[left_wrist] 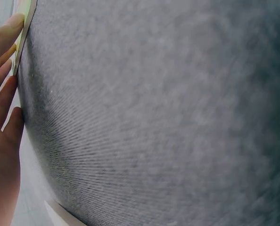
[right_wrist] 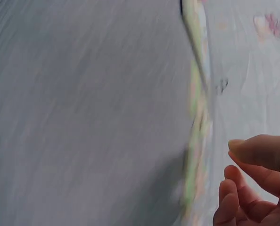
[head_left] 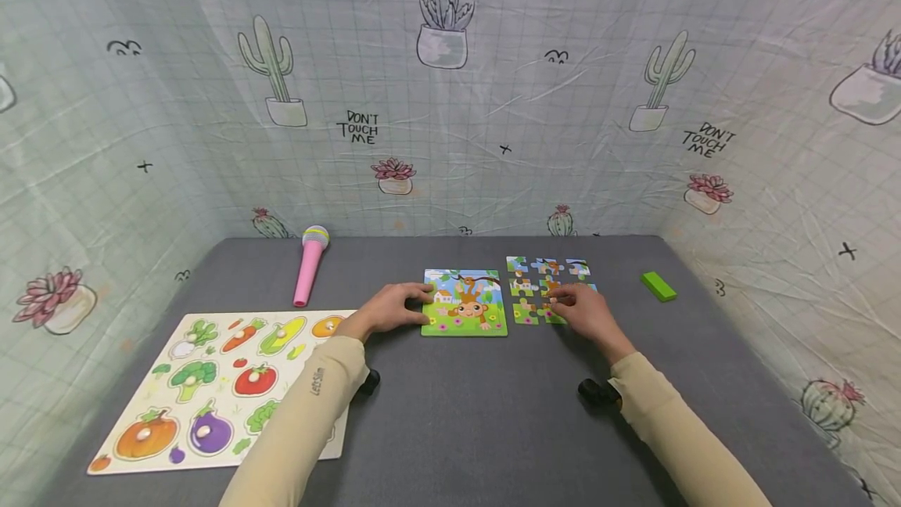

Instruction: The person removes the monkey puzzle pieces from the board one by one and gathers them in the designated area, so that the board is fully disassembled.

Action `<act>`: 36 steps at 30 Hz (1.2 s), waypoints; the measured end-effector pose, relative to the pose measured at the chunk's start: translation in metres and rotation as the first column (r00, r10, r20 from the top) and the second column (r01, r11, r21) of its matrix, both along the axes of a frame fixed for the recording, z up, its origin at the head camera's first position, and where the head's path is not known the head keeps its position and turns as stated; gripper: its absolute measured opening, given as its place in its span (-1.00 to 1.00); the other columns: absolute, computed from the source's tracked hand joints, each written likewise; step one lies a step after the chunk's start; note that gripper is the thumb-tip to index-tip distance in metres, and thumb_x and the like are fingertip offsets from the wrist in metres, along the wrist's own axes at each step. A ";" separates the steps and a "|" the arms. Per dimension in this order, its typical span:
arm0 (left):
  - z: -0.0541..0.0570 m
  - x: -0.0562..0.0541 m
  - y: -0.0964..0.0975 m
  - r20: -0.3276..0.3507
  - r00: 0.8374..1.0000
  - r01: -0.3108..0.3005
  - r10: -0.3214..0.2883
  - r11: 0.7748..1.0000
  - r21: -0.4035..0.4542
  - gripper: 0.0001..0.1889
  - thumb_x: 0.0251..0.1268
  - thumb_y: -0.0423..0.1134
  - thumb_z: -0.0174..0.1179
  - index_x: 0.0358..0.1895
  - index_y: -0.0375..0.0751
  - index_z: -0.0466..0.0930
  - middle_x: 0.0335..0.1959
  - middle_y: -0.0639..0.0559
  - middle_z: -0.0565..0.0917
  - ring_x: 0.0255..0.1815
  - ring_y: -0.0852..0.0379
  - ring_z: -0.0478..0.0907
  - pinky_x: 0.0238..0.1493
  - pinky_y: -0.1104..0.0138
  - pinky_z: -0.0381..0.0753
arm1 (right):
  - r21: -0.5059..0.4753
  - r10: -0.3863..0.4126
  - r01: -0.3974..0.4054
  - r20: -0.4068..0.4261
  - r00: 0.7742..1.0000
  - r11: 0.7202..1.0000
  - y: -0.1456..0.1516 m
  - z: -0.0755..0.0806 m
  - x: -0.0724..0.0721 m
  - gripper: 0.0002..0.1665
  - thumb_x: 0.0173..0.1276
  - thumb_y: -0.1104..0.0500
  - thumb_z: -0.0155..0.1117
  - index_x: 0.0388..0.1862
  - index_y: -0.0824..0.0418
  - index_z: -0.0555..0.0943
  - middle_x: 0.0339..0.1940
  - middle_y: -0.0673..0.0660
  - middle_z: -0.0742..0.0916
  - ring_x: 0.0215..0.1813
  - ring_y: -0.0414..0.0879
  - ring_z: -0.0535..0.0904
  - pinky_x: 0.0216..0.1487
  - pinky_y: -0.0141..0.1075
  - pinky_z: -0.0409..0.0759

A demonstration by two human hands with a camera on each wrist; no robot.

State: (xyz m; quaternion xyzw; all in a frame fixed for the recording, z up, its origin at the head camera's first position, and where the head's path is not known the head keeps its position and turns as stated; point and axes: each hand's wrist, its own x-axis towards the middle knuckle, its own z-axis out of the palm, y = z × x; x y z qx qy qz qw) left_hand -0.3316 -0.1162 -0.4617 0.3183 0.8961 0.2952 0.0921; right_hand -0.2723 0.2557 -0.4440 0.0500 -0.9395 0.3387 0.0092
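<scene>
A square monkey jigsaw puzzle (head_left: 464, 303), its picture looking whole, lies flat on the grey table. My left hand (head_left: 394, 308) touches its left edge with thumb and fingers; in the left wrist view the fingers (left_wrist: 3, 101) look nearly straight against that edge. Right of it lie several separate jigsaw pieces (head_left: 522, 286) in loose rows. Over the lower right of these pieces hovers my right hand (head_left: 584, 311), partly hiding them. Its thumb and index fingertips (right_wrist: 236, 145) come close together in the right wrist view, with no piece visible between them.
At the left lies a white vegetable peg board (head_left: 162, 382), partly under my left forearm. A pink toy microphone (head_left: 307, 268) lies behind it. One green block (head_left: 658, 286) sits at the far right. A printed curtain (head_left: 464, 116) surrounds the table's back and sides.
</scene>
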 end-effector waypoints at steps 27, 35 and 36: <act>-0.002 0.001 0.000 0.006 1.000 -0.029 0.029 0.999 0.035 -0.57 0.22 -0.16 0.36 0.14 -0.23 0.64 0.36 -0.03 0.46 0.43 -0.08 0.29 0.42 0.04 0.26 | -0.048 0.275 -0.271 0.106 0.956 0.961 -0.083 -0.004 -0.012 -0.59 0.25 0.20 0.42 0.09 0.22 0.68 -0.04 0.12 0.72 -0.08 -0.04 0.61 -0.18 -0.16 0.60; -0.001 -0.001 -0.001 0.013 1.000 -0.022 0.021 0.999 0.036 -0.57 0.23 -0.15 0.35 0.15 -0.22 0.64 0.37 -0.03 0.45 0.44 -0.07 0.28 0.43 0.04 0.24 | -0.029 0.336 -0.335 0.047 0.941 0.942 -0.083 -0.003 -0.010 -0.55 0.22 0.25 0.44 0.10 0.33 0.66 -0.02 0.24 0.67 -0.01 0.10 0.61 -0.06 -0.07 0.63; 0.000 -0.001 -0.001 0.012 1.000 -0.020 0.019 0.999 0.038 -0.57 0.23 -0.15 0.35 0.15 -0.22 0.64 0.37 -0.03 0.45 0.43 -0.08 0.28 0.42 0.03 0.24 | -0.025 0.341 -0.340 0.040 0.939 0.940 -0.083 -0.003 -0.010 -0.55 0.21 0.26 0.44 0.10 0.34 0.66 -0.03 0.24 0.67 -0.01 0.11 0.61 -0.05 -0.07 0.63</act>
